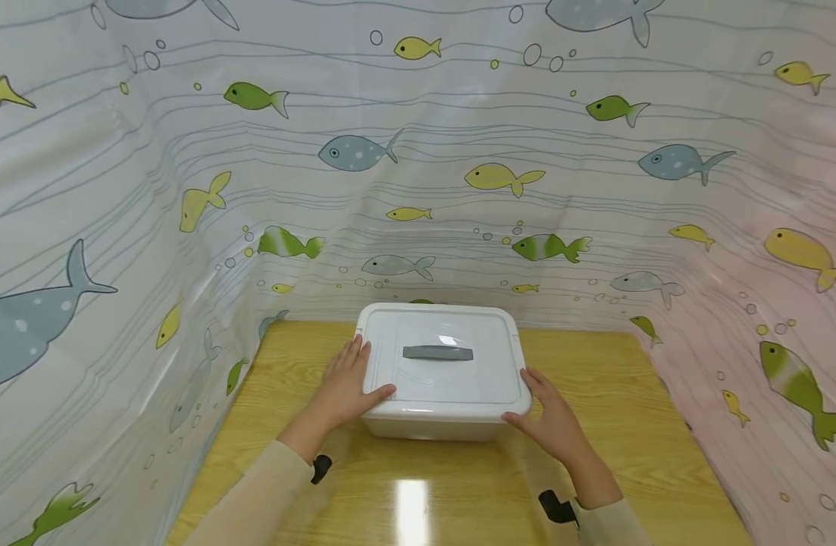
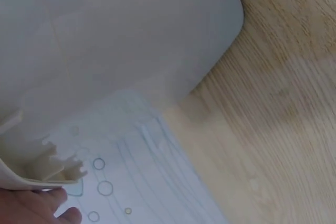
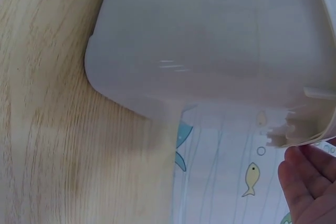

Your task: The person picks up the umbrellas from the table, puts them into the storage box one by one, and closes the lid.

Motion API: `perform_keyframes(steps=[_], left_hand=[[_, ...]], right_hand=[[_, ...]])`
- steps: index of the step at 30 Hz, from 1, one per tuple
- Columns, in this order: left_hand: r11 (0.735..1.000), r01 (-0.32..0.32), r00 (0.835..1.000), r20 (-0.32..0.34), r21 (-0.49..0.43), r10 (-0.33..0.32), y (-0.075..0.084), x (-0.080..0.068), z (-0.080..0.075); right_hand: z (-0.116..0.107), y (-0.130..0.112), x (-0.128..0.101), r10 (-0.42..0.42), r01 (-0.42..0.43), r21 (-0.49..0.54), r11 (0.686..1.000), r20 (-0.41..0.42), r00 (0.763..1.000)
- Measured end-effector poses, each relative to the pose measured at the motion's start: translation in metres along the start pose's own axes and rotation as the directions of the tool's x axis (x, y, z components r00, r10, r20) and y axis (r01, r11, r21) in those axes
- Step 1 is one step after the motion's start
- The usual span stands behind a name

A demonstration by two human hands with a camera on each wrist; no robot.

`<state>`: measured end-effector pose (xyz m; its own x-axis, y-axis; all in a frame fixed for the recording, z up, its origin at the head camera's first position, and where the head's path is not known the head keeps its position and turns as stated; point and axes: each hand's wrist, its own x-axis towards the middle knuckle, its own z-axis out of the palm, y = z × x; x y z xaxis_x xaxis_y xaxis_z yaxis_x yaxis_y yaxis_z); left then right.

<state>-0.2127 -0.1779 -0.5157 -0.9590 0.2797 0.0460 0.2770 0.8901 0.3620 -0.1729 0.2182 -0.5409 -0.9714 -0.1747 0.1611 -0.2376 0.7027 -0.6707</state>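
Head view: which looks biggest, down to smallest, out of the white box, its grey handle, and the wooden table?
1. wooden table
2. white box
3. grey handle
The table runs nearer the camera, which adds to its apparent size.

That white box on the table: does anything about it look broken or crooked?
In both wrist views the lid's edge looks jagged where the fingers meet it, perhaps chipped, perhaps a latch. Otherwise the white box sits level on the wooden table, lid closed, left hand and right hand at its sides.

Cream sleeves (image 1: 254, 497); black wrist mounts (image 1: 320, 467).
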Motion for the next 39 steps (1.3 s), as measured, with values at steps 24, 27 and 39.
perform_keyframes(steps=[24,27,39], left_hand=[[0.999,0.037,0.999,-0.031,-0.009,-0.038,0.014,0.015,0.009],[1.0,0.031,0.999,-0.034,-0.007,-0.031,0.015,0.017,0.01],[1.0,0.02,0.999,-0.033,-0.005,-0.02,0.015,0.019,0.008]], right_hand=[[-0.01,0.022,0.018,-0.014,0.014,0.024,1.0,0.015,1.0],[-0.012,0.022,0.019,-0.022,0.022,0.017,1.0,0.009,1.0],[-0.011,0.026,0.02,-0.019,0.018,0.043,0.999,0.018,1.0]])
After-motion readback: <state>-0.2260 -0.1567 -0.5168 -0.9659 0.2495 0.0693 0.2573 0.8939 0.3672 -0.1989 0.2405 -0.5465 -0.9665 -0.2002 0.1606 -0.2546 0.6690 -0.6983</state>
